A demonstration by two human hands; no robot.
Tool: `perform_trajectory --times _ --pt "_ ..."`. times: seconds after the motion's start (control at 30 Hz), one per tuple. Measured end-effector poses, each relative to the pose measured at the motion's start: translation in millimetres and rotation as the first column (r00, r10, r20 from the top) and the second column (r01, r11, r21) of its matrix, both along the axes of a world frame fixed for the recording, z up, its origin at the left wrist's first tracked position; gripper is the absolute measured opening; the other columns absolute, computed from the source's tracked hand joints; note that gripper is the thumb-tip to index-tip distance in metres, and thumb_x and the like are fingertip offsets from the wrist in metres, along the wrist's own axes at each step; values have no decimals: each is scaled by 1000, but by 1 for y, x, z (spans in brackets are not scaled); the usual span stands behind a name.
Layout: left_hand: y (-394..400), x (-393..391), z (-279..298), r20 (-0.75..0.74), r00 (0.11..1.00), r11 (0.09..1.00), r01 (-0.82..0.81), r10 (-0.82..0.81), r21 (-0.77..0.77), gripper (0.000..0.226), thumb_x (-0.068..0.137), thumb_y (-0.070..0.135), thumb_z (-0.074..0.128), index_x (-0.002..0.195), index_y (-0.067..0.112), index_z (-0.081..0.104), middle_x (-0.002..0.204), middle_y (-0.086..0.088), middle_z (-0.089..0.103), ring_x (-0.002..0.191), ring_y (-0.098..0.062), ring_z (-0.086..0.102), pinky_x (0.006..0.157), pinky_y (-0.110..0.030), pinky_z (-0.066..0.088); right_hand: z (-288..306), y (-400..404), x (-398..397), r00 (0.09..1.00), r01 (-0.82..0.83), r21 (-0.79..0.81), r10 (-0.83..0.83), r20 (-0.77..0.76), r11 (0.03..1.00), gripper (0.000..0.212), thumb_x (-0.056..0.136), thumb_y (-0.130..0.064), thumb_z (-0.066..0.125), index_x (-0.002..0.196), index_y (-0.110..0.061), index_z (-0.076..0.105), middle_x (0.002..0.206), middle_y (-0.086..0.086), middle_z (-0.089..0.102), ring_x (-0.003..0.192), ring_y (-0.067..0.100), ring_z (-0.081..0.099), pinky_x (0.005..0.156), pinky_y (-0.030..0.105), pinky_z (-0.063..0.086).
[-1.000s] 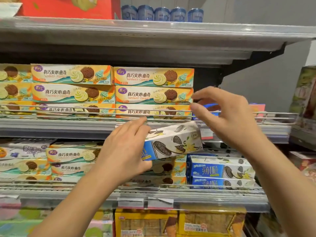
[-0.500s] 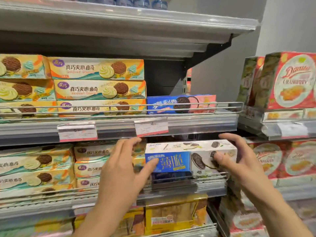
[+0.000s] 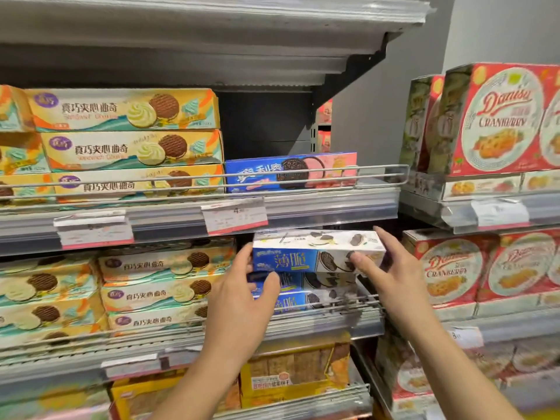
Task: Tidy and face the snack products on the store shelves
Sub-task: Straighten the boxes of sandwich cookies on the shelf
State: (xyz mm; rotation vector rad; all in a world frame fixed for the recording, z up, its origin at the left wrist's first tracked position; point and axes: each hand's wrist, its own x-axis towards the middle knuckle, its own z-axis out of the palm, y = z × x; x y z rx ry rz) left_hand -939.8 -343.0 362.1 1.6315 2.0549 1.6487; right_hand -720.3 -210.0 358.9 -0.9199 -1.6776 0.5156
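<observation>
Nearest me, my left hand point(image 3: 242, 301) grips the left end of the white box point(image 3: 318, 253), thumb on its blue front and fingers wrapped behind the end. My right hand point(image 3: 391, 268) grips the right end, thumb pressed on the cookie picture and fingers along the top edge. The box sits level, front facing me, on top of a stack point(image 3: 306, 294) of the same boxes at the right end of the middle shelf point(image 3: 318, 328), just under the price strip point(image 3: 333, 207) above. Left of the stack, touching it, are yellow boxes point(image 3: 160, 292) piled three high. Below, orange packs point(image 3: 297, 374) fill the lower shelf. Farther up, more yellow boxes point(image 3: 127, 147) stand behind a wire rail point(image 3: 378, 174), with a blue box point(image 3: 288, 172) beside them on the right. Off to the right, on a separate rack, stand red boxes point(image 3: 497, 122).
</observation>
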Motion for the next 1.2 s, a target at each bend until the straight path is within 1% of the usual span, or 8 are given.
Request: perform_trajectory --times 0.1,0.3,0.47,0.57,0.73,0.87,1.0,1.2 --pt "5 -4 -2 -65 997 998 -42 38 -48 58 91 43 61 146 38 42 110 39 49 107 -12 63 96 -41 52 1 13 -12 999 4 -18 -4 -42 1000 62 85 -35 80 139 -23 52 125 -10 63 103 6 60 85 13 42" --pt "9 -8 -5 -235 967 975 -145 103 -170 72 91 49 57 153 24 30 133 5 44 124 -21 50 101 -39 44 -2 26 -36 999 13 -87 -16 -43 996 51 84 -44 79 124 -22 55 100 2 68 94 20 63 82 39 48" --pt "10 -10 -10 -229 967 972 -157 115 -177 82 94 47 58 160 18 20 148 0 40 130 -23 50 106 -39 43 -11 24 -30 998 -14 -101 20 59 995 61 89 -46 74 141 -28 48 108 -7 67 100 10 63 83 30 46" --pt "4 -12 -16 -128 986 981 -125 107 -147 82 94 42 60 161 22 18 156 3 39 130 -19 53 108 -44 45 -21 21 -21 998 -33 -148 24 -64 988 67 92 -43 71 150 -32 39 127 -10 64 107 -7 61 89 19 46" --pt "-8 -9 -27 140 989 993 -30 45 -111 72 96 33 63 159 22 30 147 9 52 119 -7 59 106 -37 49 -37 10 -17 986 -106 -202 78 -146 974 56 95 -36 69 145 -33 45 131 -10 63 115 -5 61 105 36 50" --pt "-2 -8 -34 170 985 987 17 10 -157 68 93 39 62 155 26 37 112 46 51 109 3 54 110 -38 46 -40 6 -18 983 -150 -184 127 -131 971 45 96 -36 68 138 -39 54 131 -16 65 118 -5 60 108 41 49" --pt "5 -9 -41 183 983 984 16 17 -178 83 78 63 50 154 36 32 145 21 52 136 -10 48 114 -46 43 -40 2 -17 980 -169 -167 148 -130 971 39 96 -34 67 133 -43 57 130 -18 66 121 3 62 107 46 50" --pt "11 1 -43 26 997 980 -67 73 -188 66 95 38 56 155 24 31 141 5 41 127 -15 48 107 -41 45 -39 -6 -16 984 -159 -152 145 -100 976 40 97 -35 66 135 -42 55 130 -20 65 119 -1 61 106 39 51"
